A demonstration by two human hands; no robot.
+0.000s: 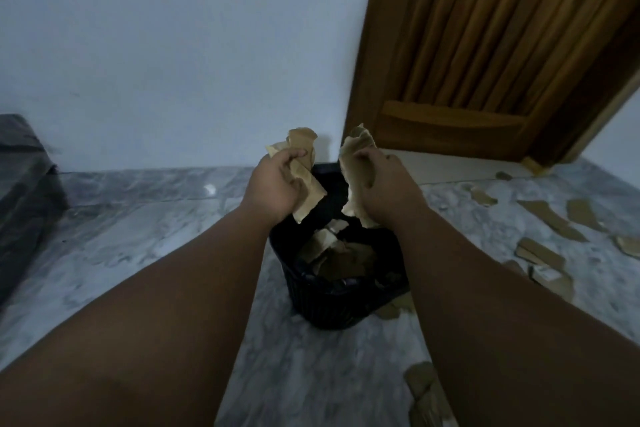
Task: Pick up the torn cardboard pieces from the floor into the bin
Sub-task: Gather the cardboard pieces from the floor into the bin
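Note:
A black ribbed plastic bin (325,305) stands on the marble floor in front of me, with several torn brown cardboard pieces (341,258) inside it. Directly above the bin's far side, my left hand (272,185) is closed around a bunch of torn cardboard (303,146). My right hand (379,187) grips another bunch of torn cardboard (356,144) beside it. Both bunches stick up above the fists and hang down below them toward the bin. Several loose cardboard pieces (554,222) lie scattered on the floor to the right, and more cardboard scraps (424,381) lie near my right forearm.
A brown wooden door (485,45) stands at the back right, with a pale blue wall (173,45) to its left. A dark grey block (24,184) sits at the left edge. The floor (145,243) is grey-white marble.

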